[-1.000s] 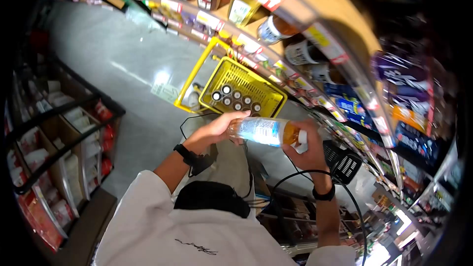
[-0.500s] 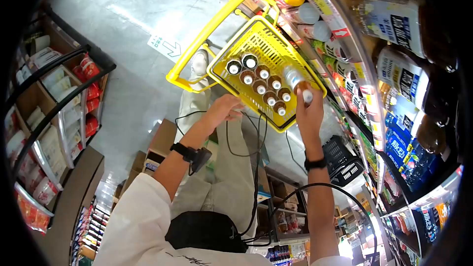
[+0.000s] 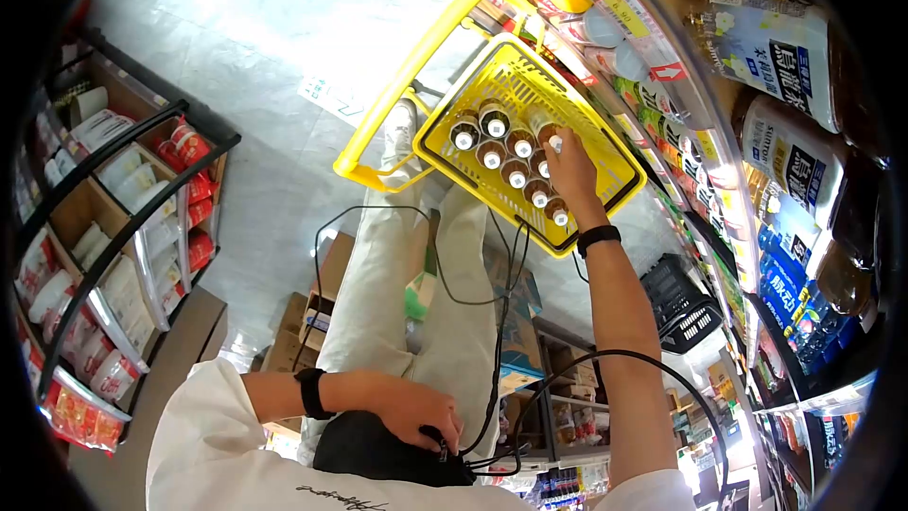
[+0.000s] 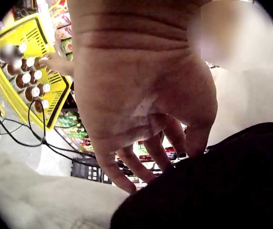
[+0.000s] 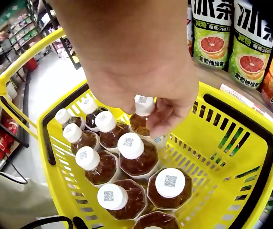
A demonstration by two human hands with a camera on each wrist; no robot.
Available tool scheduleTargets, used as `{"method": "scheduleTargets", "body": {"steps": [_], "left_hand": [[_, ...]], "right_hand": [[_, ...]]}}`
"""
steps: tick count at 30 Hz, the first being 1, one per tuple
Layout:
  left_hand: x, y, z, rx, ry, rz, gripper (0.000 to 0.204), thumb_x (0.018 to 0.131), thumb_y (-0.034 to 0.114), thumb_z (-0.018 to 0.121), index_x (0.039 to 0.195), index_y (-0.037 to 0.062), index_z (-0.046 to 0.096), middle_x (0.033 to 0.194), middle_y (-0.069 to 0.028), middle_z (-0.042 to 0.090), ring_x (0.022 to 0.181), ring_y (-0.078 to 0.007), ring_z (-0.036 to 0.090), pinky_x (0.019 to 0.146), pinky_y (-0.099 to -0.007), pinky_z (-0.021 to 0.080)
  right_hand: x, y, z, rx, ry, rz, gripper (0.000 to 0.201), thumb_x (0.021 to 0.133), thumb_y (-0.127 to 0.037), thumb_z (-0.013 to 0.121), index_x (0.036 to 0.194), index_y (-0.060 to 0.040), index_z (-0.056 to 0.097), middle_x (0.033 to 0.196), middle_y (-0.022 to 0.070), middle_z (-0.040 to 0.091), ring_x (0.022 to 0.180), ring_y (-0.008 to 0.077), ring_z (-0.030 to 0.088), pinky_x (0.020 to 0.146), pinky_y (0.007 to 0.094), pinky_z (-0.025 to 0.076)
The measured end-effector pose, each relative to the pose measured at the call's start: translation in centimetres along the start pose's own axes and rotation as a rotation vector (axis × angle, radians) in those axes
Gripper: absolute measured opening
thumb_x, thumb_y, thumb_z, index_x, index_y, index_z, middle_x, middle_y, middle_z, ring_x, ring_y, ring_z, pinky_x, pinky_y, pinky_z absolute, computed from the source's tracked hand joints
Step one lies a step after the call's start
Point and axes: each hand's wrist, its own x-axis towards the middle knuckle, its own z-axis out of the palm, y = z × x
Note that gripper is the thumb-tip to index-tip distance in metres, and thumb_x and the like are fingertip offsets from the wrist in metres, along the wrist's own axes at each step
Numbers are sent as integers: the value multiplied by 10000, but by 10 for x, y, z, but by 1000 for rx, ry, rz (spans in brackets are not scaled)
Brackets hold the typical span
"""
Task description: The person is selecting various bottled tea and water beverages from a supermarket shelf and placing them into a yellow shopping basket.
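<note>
In the yellow basket (image 3: pixel 619 163) stand several brown drink bottles with white caps (image 5: pixel 170 182). My right hand (image 3: pixel 573 175) reaches into the basket and pinches one upright bottle just below its white cap (image 5: pixel 144 104); the hand covers part of that bottle. At my waist, my left hand (image 3: pixel 416 409) rests against the black bag (image 3: pixel 378 452). Its fingers hang loosely bent by the bag's edge in the left wrist view, and I see no bottle in it.
Shelves of large bottles (image 3: pixel 790 147) run along the right. Another rack (image 3: pixel 113 218) stands at the left. A black basket (image 3: pixel 679 303) sits on the floor at the right. A loose black cable (image 3: pixel 497 350) hangs before my legs.
The bottle once held in both hands now stands in the basket, its neck in my right hand. My left hand let go of it and moved down to the black bag.
</note>
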Motion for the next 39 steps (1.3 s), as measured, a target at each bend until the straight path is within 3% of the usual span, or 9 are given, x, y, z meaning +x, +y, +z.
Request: {"method": "scheduleTargets", "body": {"steps": [4,9,13,22,28,29,33,36,39], "left_hand": [[-7,-5,2,-32,12,-17,173,1007,170,632,1118,54,695,1159,-67,689,1072,-284,601,944,-401,468],[-18,14,-2,592,97,35,135,950,247,610,906,132,666,969,34,651,1027,-217,597,831,-368,478],[-54,43,-11,640,146,12,90,913,237,624,893,158,664,936,52,639,997,-183,606,848,-348,465],[-119,107,5,500,58,-339,242,918,212,690,1149,168,746,1354,83,652,1031,-163,629,902,-336,484],[-109,132,-4,407,51,-433,145,857,277,711,840,148,776,1211,-30,596,951,-184,613,852,-354,478],[-103,129,-3,435,163,-352,285,899,353,690,724,129,711,1004,-38,587,880,-179,588,766,-343,458],[-73,110,8,533,397,-300,458,972,423,682,655,126,536,725,3,491,722,-174,541,649,-312,406],[-56,103,23,612,374,-369,394,973,433,673,744,134,556,742,1,506,727,-182,544,652,-321,414],[-53,109,26,471,435,-358,308,919,408,737,935,135,595,821,-14,517,731,-197,544,667,-329,433]], "right_hand": [[7,9,6,-11,-2,54,367,1033,-320,584,1305,-80,531,1294,182,633,1126,393,646,903,503,531],[11,12,5,-46,-72,61,401,1038,-339,577,1334,-74,524,1269,188,651,1147,387,642,920,502,530],[10,12,5,-29,-85,74,417,1037,-341,578,1353,-74,523,1281,187,649,1154,384,640,929,497,529],[15,11,12,24,-72,54,444,1039,-349,577,1395,-90,524,1282,206,642,1160,393,638,942,507,521],[18,10,12,87,49,-57,482,988,-403,640,1329,-67,585,1219,218,688,1134,411,646,936,495,512],[19,5,6,109,-12,-16,508,990,-406,636,1358,-64,568,1242,216,680,1148,406,644,950,490,510],[18,11,6,72,35,6,674,976,-451,640,1493,-64,445,1420,230,575,1247,390,600,1009,465,500],[-11,1,-5,171,176,-38,674,961,-426,669,1473,-44,455,1385,205,581,1219,410,592,963,495,513],[-66,-42,-40,483,178,-49,414,946,-273,739,1285,-64,628,1095,78,692,827,166,662,734,326,539]]}}
